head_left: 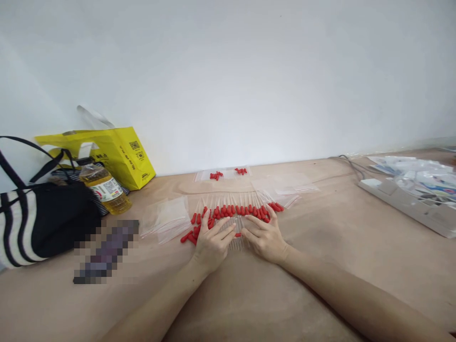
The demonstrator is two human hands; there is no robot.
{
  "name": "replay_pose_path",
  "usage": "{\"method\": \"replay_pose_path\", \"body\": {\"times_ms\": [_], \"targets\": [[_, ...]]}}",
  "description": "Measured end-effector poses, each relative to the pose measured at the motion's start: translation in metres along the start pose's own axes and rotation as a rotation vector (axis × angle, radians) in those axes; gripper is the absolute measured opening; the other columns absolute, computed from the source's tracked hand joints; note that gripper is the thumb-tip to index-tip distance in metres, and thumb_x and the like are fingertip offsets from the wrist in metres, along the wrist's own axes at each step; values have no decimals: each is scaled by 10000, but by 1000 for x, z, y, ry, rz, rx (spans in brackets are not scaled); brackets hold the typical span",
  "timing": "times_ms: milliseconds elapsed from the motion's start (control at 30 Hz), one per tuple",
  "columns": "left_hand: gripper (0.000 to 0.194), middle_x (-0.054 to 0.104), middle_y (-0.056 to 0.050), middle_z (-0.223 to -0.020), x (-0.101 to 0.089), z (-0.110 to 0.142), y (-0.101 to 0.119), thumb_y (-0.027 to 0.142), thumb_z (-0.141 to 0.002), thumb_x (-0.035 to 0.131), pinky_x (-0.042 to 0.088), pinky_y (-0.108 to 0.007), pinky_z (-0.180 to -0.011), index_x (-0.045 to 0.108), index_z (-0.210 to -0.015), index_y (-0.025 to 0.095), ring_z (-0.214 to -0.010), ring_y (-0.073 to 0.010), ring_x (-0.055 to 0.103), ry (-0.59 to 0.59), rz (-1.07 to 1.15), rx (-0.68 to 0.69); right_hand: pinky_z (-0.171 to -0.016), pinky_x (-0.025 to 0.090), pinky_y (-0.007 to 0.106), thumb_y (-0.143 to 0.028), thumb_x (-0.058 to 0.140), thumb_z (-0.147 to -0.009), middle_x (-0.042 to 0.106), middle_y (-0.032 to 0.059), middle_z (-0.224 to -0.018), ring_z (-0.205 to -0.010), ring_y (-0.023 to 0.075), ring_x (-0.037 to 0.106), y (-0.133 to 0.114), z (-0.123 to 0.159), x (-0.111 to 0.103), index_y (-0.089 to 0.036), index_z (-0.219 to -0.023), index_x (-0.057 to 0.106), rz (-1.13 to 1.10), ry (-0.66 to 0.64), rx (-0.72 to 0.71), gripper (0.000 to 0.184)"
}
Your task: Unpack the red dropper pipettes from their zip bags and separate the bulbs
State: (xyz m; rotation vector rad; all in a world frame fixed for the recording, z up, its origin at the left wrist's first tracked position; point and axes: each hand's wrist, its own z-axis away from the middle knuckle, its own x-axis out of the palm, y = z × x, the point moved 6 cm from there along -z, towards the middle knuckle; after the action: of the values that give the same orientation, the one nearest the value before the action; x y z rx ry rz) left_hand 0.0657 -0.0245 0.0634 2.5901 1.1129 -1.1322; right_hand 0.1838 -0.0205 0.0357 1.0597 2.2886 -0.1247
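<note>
Tote [71,221] w/ black & white stripes sits far L, yellow shopping bag [137,164] behind it; cooking oil bottle [101,185] leans against them, so a bump to the bags could prob tip it & oil could reach the table [342,285]. Pixelated item [107,251] lies in front, can't ID it. Next, L zip bags [173,213] overlap loosely near the red bulbs; my L sleeve-less arm could catch a corner & drag the pile.

My L hand [213,242] is palm down, fingers partly spread over clear tubes [235,243] & close to the red bulbs [228,210]. Those bulbs cap thin droppers, fanned in a row mid-table just past my fingertips; a few at the L end lie askew. Uneven push from either side could roll them, cross the stems or crack a tip, if glass (can't tell). My R hand [265,237] mirrors the L, fingers bent, narrow gap btwn hands. Can't tell if either pinches anything b/c fingers hide it.

R zip bags [285,184] lie v. near the R stems, could snag them. Cable [351,164] & plastic packs [423,175] are well apart, low risk.
</note>
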Motion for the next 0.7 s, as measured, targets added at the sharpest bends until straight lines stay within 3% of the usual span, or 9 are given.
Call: {"method": "replay_pose_path", "body": {"times_ms": [700], "targets": [[300, 678, -8, -945, 0, -3, -1, 79, -800, 374, 28, -607, -996, 641, -781, 213, -1059, -240, 529, -17, 31, -25, -1005, 41, 504, -149, 458, -808, 665, -16, -705, -1048, 172, 508, 0, 0, 2, -228, -869, 602, -1, -45, 61, 175]]}}
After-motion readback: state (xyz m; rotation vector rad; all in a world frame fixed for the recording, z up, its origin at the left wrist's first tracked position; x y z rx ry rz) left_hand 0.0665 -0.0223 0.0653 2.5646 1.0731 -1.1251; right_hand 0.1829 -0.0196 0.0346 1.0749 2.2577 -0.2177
